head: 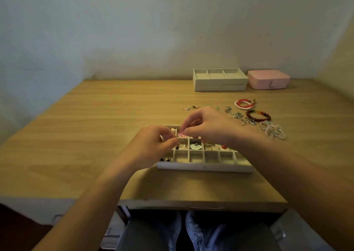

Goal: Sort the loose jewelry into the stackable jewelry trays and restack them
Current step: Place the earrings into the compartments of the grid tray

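Dim, warm light w/ a yellow cast on the table (pixel 86 128); wall (pixel 153 24) goes grey-blue, darker at lower left. Shadows soft & faint. Wide-angle bend: table edges splay, right wall leans in. Whole pic soft & smeary, fine detail lost; pink piece (pixel 181 135) pinched by left hand (pixel 153 145) & right hand (pixel 206 124) looks oversaturated, shape unclear; loose jewelry (pixel 254 116) mushy

We see a wooden table (pixel 95 126): a divided tray (pixel 205 167) near its front edge, two stacked trays (pixel 220 87) at the back edge just beside a pink case (pixel 268 80), and bead bracelets (pixel 265 115), silver chains (pixel 237 115) and pale chip beads (pixel 274 131) toward the right edge.
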Tool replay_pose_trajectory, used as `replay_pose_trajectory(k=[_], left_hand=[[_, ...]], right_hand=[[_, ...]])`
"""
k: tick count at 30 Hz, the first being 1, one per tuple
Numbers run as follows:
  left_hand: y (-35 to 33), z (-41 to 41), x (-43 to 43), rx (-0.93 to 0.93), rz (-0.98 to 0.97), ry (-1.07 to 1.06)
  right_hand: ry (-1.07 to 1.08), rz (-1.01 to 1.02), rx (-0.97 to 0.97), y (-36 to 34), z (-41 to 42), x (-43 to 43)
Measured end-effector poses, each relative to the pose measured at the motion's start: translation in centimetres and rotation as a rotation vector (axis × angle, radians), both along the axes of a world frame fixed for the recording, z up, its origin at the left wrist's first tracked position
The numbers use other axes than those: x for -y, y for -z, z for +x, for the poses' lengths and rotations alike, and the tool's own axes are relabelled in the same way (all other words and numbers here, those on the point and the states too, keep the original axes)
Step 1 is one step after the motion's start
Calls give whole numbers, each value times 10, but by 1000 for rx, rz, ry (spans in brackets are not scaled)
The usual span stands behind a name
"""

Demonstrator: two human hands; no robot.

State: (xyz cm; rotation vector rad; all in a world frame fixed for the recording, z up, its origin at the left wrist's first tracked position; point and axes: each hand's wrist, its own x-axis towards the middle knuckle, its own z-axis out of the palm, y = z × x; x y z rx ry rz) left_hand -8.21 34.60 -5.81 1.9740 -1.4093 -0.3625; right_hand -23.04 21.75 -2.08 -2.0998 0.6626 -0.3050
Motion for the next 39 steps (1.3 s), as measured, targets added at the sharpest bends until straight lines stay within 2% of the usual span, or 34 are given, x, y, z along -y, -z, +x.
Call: replay_pose_trajectory(k=[5, 10, 13, 20, 25, 31, 39], left_hand=[[2, -1, -10, -99, -66, -2], [2, 1, -9, -280, -113, 7], [1, -4, -8, -364, -146, 7], [0, -9, -10, -362, -180, -37], [0, -10, -10, -247, -120, -47], [7, -12, -11, -86, -15, -46], [12, -6, -16, -39, -13, -2]], right_hand=[[-56, 6, -38, 5, 1, -11], [-98, 208, -39, 9, -6, -13], [-67, 287, 42, 15, -7, -14], [-18, 533, 170, 18, -9, -13], [-18, 467, 123, 21, -9, -7], [-34, 243, 24, 19, -6, -8], [-114, 131, -55, 25, 1, -12]])
